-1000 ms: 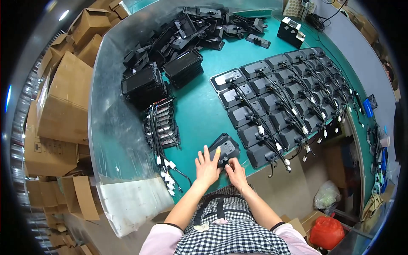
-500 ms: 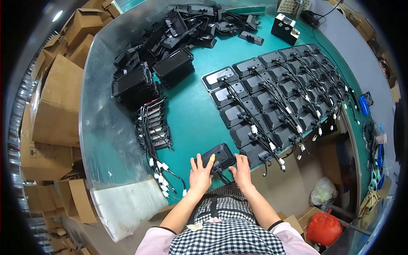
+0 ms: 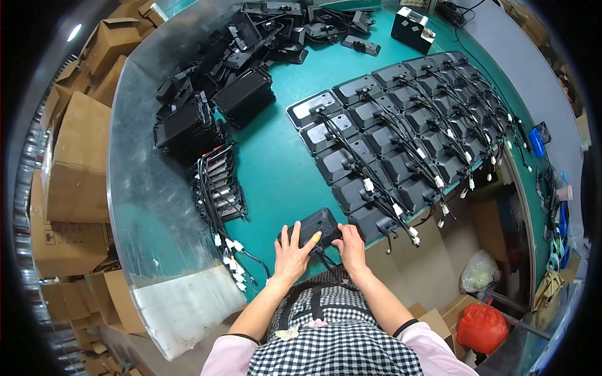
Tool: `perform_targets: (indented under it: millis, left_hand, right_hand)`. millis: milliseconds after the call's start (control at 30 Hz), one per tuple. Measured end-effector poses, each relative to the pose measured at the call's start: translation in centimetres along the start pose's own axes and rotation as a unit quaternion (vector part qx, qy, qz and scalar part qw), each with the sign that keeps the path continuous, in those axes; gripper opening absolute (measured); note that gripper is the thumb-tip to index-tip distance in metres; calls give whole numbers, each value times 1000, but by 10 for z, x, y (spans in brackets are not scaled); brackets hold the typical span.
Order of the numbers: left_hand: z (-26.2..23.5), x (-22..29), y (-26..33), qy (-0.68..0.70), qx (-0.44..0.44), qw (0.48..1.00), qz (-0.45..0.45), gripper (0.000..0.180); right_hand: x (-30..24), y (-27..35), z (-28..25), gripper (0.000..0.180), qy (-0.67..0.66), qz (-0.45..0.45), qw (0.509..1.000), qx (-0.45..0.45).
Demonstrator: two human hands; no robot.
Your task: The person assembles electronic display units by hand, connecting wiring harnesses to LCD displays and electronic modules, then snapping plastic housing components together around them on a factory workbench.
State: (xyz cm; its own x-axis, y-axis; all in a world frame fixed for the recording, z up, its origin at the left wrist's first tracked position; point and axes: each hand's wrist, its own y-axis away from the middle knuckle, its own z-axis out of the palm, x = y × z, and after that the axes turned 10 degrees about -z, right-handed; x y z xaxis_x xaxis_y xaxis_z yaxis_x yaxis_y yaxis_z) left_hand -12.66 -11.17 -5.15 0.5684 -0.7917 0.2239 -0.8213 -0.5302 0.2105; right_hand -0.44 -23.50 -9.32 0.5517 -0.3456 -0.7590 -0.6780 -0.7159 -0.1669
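Observation:
A black plastic housing [image 3: 318, 228] with a raised back lies in front of me near the table's front edge, its cable trailing toward my apron. My left hand [image 3: 292, 255] grips its left side, thumb pressed on the top; a yellow wrap covers that thumb's tip. My right hand [image 3: 351, 249] holds the right side, fingers along the edge and thumb at the near corner. The fingertips under the housing are hidden. Just right of it, the nearest unit of a grid of similar black housings [image 3: 373, 222] sits with cables and white connectors hanging toward the edge.
Left of my hands lies a stack of circuit strips [image 3: 221, 185] with black cables and white connectors [image 3: 235, 266]. Beyond stand stacked black covers [image 3: 244, 97] and a heap of loose ones [image 3: 241, 44]. A black-and-white box [image 3: 412, 30] stands at the back. Cardboard cartons [image 3: 78, 156] line the left.
My right hand has come in against the housing, its fingers closing on the right edge. The housing has moved little. The whole view has shifted slightly.

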Motion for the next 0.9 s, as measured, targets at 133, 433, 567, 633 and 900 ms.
perform_targets:
  millis: [133,433,567,633,900]
  left_hand:
    - [7,-3,2,0,39,999,11,67]
    - [-6,-2,-13,48,-50,997,-41,77]
    - [-25,-12,-23,46,-141,987,-56,77]
    - [-25,-13,-23,37,-127,989,-61,78]
    - [-35,-14,-43,41,-101,988,-107,89]
  right_hand:
    - [2,1,1,47,9,-12,1000,-1]
    - [8,6,0,50,11,-29,1000,0]
    - [7,10,-4,48,-4,-44,999,-4]
    - [1,14,-11,45,-48,-34,998,-11]
    - [-31,36,-7,36,77,-19,982,-169]
